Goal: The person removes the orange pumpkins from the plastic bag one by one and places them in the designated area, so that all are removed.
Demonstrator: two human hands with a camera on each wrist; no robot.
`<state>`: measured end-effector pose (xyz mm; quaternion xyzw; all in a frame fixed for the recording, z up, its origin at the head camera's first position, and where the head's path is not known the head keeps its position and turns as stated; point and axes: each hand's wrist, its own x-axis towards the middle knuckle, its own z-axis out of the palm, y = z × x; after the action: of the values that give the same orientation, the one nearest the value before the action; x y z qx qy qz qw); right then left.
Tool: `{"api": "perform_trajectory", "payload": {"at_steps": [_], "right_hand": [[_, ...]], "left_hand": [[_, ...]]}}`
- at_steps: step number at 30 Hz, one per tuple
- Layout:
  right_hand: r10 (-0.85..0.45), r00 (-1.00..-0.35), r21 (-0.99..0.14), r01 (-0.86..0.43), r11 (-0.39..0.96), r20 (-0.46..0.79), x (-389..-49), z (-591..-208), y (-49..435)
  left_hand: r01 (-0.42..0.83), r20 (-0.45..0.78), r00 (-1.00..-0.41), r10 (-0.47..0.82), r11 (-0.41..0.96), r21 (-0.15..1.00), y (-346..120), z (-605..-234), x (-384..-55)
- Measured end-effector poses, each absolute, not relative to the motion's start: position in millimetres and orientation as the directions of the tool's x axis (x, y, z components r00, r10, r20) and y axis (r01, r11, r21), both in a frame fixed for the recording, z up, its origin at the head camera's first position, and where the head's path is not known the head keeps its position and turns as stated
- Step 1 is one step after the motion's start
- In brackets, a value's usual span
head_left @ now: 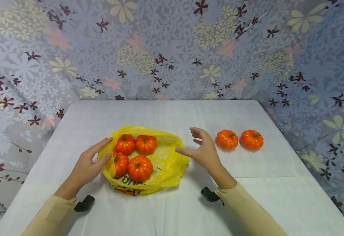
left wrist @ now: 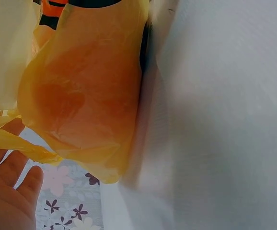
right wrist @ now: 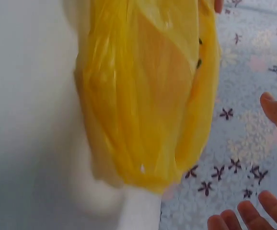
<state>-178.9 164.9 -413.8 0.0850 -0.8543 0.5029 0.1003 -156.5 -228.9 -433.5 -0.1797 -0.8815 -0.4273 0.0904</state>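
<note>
A yellow plastic bag with dark printing lies mouth up on the table. Inside it are several small orange pumpkins with green stems. At the bag's left rim is my left hand, index finger and thumb apart and reaching the edge. In the left wrist view, a twisted strip of the bag crosses its relaxed fingers. My right hand hovers just right of the bag, thumb toward the rim, fingers loosely bent around nothing. The right wrist view shows its thumb apart from the plastic.
Two more orange pumpkins, one nearer and one farther right, sit on the table beyond my right hand. A white cloth covers the table. Floral fabric hangs behind it and at both sides.
</note>
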Motion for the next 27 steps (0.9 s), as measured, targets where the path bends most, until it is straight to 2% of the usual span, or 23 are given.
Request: {"api": "perform_trajectory", "payload": {"at_steps": [8, 27], "right_hand": [[-0.147, -0.963, -0.869, -0.269, 0.415, 0.228, -176.0, -421.0, 134.1], [-0.352, -0.91, -0.883, -0.338, 0.327, 0.218, -171.8, -430.4, 93.3]], "left_hand": [[0.357, 0.269, -0.934, 0.234, 0.589, 0.725, -226.7, -431.0, -153.6], [0.373, 0.292, -0.928, 0.233, 0.594, 0.713, -227.1, -429.2, -155.6]]}}
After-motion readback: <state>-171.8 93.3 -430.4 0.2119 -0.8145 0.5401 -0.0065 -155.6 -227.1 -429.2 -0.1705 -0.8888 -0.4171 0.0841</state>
